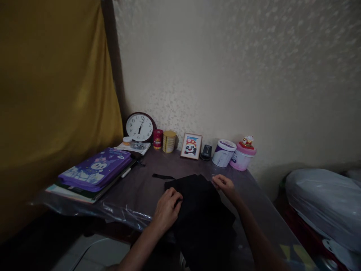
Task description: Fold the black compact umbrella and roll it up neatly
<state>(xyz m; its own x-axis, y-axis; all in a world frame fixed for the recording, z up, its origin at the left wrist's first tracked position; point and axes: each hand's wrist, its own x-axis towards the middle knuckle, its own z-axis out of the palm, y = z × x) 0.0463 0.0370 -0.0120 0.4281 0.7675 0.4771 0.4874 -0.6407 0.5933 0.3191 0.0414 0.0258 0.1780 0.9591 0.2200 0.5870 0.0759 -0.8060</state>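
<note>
A black cloth piece (197, 203) lies over the front of the table and hangs down past its edge. From its far left corner a short black strap (163, 176) sticks out. My left hand (168, 205) rests at the cloth's left edge, its fingers curled and closed on the fabric. Beside the far right corner, my right hand (224, 184) is closed in a pinch. Whatever sits between those fingertips is too small and dark to make out. The kind of garment or bag is unclear in the dim light.
A purple zip case (97, 167) lies on books at the left. Along the wall stand a clock (140, 127), a red tin (158, 139), a yellow tin (169, 142), a framed panda picture (191, 146), a black stapler-like object (206, 152) and two tubs (224, 153).
</note>
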